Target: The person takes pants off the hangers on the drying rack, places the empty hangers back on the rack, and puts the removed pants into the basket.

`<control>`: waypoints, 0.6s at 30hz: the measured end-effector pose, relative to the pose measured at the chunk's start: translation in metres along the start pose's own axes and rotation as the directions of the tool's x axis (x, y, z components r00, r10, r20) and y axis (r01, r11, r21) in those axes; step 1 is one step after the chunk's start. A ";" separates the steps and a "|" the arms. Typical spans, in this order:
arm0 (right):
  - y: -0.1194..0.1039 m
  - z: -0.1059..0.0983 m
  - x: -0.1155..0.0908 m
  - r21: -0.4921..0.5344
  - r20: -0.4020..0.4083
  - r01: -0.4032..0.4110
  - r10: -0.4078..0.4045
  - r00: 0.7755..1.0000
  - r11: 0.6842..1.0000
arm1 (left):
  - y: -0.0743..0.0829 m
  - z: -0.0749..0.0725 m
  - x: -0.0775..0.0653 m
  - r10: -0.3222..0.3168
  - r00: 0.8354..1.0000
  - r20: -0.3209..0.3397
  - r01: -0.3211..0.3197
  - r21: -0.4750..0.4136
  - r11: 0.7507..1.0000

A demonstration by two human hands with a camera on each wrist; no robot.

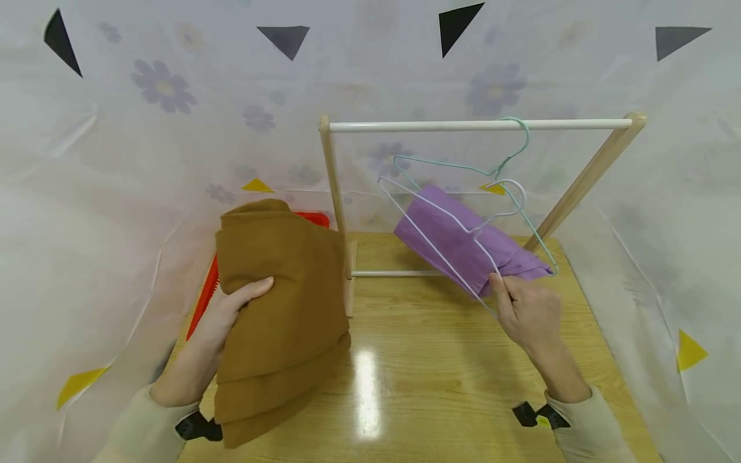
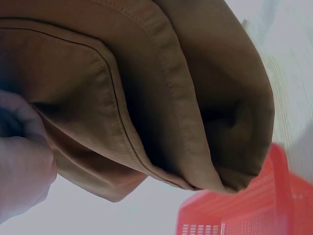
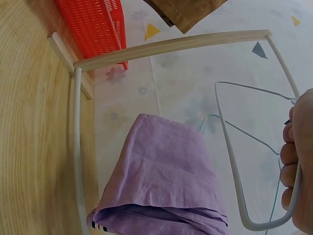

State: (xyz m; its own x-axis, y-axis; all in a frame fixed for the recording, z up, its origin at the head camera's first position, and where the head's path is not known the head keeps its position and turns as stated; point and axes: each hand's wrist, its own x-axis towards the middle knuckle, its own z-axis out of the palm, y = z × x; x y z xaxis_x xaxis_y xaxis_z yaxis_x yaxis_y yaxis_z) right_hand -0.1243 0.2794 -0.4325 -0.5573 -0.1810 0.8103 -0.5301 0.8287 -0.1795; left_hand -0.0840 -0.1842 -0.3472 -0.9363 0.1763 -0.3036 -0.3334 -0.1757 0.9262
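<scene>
My left hand (image 1: 226,321) grips a folded brown garment (image 1: 283,308), thumb on top and the other fingers hidden behind the cloth. Its layered, stitched hems (image 2: 181,98) show in the left wrist view. On the right, my right hand (image 1: 529,308) is curled round one side of a white wire hanger (image 1: 431,199), which carries no cloth. Behind that, a teal hanger (image 1: 446,164) hooks over the white rail (image 1: 405,127) of a small rack. A folded purple garment (image 3: 161,166) hangs draped over the teal hanger.
Wooden side posts (image 1: 585,180) hold the rack up on the wooden table (image 1: 417,386). A red plastic basket (image 3: 93,29) stands at the left, partly covered by the brown cloth in the head view. Pale flowered sheeting (image 1: 249,77) surrounds the table at the back and sides.
</scene>
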 end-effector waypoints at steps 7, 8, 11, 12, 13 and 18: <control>0.000 0.000 -0.001 0.024 -0.004 0.004 -0.004 1.000 1.000 | 0.015 -0.011 -0.001 -0.003 0.999 -0.048 0.003 -0.016 1.000; 0.000 0.000 -0.001 0.027 -0.005 0.003 -0.003 1.000 1.000 | 0.018 -0.012 -0.001 0.005 0.998 -0.059 -0.005 -0.014 1.000; 0.000 0.000 -0.001 0.034 -0.007 0.001 -0.001 1.000 0.999 | 0.027 -0.017 0.000 0.037 0.998 -0.052 -0.038 -0.008 0.999; 0.000 0.000 -0.001 0.035 -0.008 0.000 0.001 1.000 0.999 | 0.030 -0.018 0.000 0.081 0.995 -0.063 -0.080 0.010 0.997; 0.000 0.000 -0.001 0.037 -0.009 -0.002 0.002 1.000 0.999 | 0.033 -0.019 0.001 0.125 0.990 -0.071 -0.124 0.026 0.992; 0.000 0.000 -0.001 0.039 -0.008 -0.011 0.011 1.000 0.999 | 0.049 -0.029 0.005 0.264 0.959 -0.108 -0.255 0.087 0.963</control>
State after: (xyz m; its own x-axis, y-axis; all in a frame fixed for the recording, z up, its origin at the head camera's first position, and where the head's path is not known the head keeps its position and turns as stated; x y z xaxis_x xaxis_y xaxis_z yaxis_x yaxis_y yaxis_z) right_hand -0.1233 0.2797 -0.4331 -0.5584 -0.1675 0.8125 -0.5483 0.8095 -0.2100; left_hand -0.1077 -0.2198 -0.3099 -0.9973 0.0185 -0.0706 -0.0724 -0.1299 0.9889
